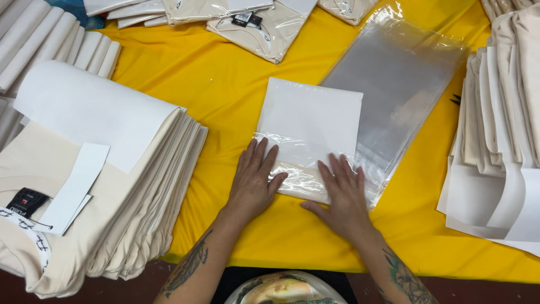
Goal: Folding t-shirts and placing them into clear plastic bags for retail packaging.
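Two bare hands lie flat at the lower centre of the frame on one folded cream garment in a clear plastic bag (306, 138), which rests on the yellow cloth-covered table (225, 84). The left hand (253, 183) has its fingers spread and presses the bag's near left corner; the right hand (343, 194), fingers together and flat, presses the near right edge; neither pinches anything. One stack of empty clear plastic bags (399, 79) lies under and beyond the packed garment, running to the upper right. At the left sits one tall stack of folded cream shirts (140, 214); on top of it lie one large white cardboard sheet (95, 112), one narrow white paper strip (76, 186) and one small black rectangular neck label (25, 201). About four bagged cream shirts (264, 28) lie along the top edge, one bearing a small black hang tag (246, 19). White folded pieces (45, 39) fill the upper left, and one pile of cream cloth and white sheets (500, 141) stands at the right edge.
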